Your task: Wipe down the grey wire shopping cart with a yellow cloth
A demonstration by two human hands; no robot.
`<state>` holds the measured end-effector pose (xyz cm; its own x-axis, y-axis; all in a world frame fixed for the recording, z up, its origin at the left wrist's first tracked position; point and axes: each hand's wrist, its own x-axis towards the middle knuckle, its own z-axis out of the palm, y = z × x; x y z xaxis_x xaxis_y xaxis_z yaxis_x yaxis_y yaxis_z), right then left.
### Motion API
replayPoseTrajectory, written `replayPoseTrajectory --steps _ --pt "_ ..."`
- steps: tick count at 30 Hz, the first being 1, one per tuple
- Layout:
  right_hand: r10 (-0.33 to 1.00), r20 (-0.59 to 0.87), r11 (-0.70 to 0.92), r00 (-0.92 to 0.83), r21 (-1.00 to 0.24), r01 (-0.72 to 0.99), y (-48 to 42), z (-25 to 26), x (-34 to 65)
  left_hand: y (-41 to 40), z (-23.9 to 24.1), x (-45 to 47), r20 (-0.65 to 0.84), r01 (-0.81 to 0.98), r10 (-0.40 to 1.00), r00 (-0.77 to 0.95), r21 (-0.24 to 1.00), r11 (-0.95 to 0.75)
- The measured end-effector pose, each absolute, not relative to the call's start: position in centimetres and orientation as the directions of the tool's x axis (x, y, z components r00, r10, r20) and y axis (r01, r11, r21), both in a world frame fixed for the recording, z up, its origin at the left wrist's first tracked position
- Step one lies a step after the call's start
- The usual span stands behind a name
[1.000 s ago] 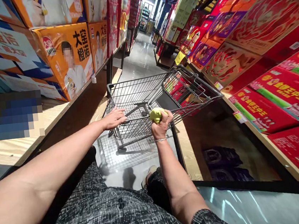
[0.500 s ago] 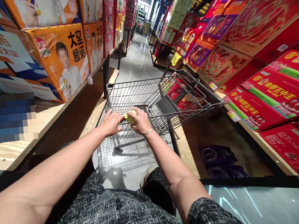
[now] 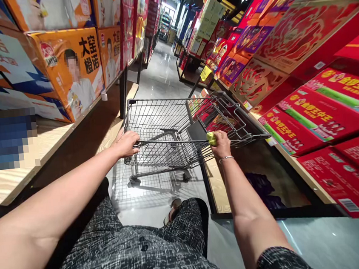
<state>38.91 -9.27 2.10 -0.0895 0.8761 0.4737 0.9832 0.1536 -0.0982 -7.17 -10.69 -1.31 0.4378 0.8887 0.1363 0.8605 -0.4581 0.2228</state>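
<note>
A dark wire shopping cart [image 3: 174,142] stands sideways in front of me in the aisle. My left hand [image 3: 125,143] is closed around the near top rail, close to its left corner. Further right on the same rail, my right hand [image 3: 222,145], with a bracelet at the wrist, presses a crumpled yellow-green cloth [image 3: 211,139] against the bar. The palm covers part of the cloth. The cart's basket bottom and casters [image 3: 135,182] show through the wires.
Stacked orange drink cartons [image 3: 76,72] fill the wooden shelf at left. Red boxes [image 3: 312,112] and gold-patterned gift boxes [image 3: 257,79] line the right shelf, with dark purple packages [image 3: 263,185] below. A grey tiled aisle [image 3: 159,64] runs away between the shelves.
My right hand has slid the cloth right along the rail, away from my left hand. My left hand has shifted slightly left and now grips the rail.
</note>
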Motion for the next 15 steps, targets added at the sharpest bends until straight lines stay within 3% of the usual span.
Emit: replayPoseTrajectory --steps 3,10,13,15 --pt "0.831 0.55 0.195 -0.079 -0.157 0.968 -10.5 0.6 34.3 -10.7 -1.0 -7.1 0.125 0.867 0.889 0.44 0.201 -0.457" --pt "0.649 0.642 0.609 -0.408 -0.117 0.785 -11.4 -4.0 16.9 -11.3 0.0 -7.7 0.024 0.877 0.902 0.431 0.223 -0.425" --pt "0.616 0.609 0.66 -0.499 -0.054 0.749 -11.5 -5.5 13.3 -11.3 -0.2 -8.5 0.003 0.859 0.887 0.461 0.252 -0.447" --pt "0.655 0.509 0.66 -0.558 -0.027 0.751 -12.1 -6.9 12.6 -11.1 -0.7 -9.0 0.012 0.84 0.879 0.477 0.289 -0.46"
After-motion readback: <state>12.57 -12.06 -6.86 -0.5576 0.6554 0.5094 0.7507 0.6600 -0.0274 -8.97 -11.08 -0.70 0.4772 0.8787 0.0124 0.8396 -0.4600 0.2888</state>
